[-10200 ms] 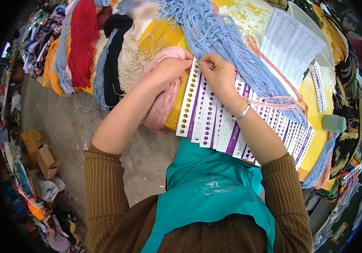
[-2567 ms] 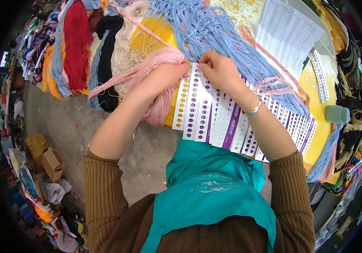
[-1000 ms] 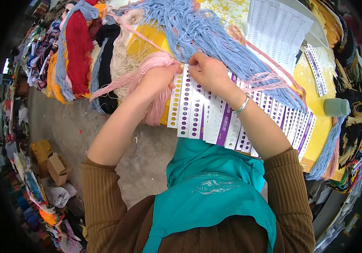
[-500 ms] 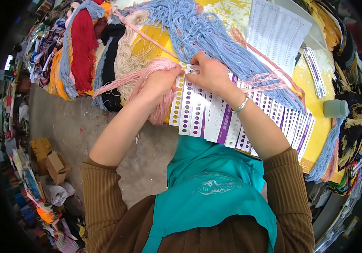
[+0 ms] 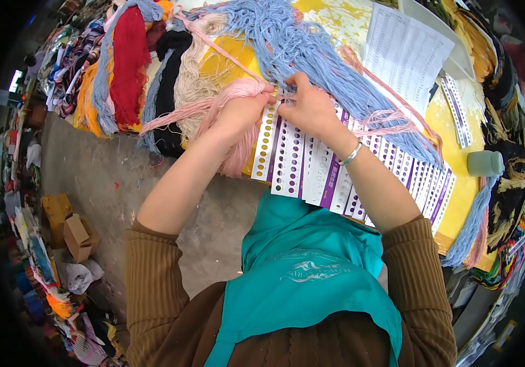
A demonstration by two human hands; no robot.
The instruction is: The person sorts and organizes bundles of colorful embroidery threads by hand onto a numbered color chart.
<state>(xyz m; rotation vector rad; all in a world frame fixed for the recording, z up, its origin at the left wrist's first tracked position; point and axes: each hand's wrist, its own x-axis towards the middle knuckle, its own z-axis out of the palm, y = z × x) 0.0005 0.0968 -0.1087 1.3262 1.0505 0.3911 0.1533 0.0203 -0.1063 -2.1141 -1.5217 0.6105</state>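
My left hand is closed round a skein of pink thread, whose loose ends hang below the wrist and trail off to the left. Just to its right, my right hand pinches a few strands of the pink thread at the top of a punched card. That card is white with a row of round holes. Overlapping purple-and-white punched cards fan out under my right forearm, some with pink strands at their upper ends. The fingertips partly hide where thread and card meet.
A large heap of light blue thread lies behind my hands. Cream thread, black thread and red thread hang at the table's left edge. A printed sheet and a pale green jar are on the right.
My left hand has shifted slightly right, and the leftmost card has moved up and right with it. My right hand has dropped a little, still pinching at the card's top.
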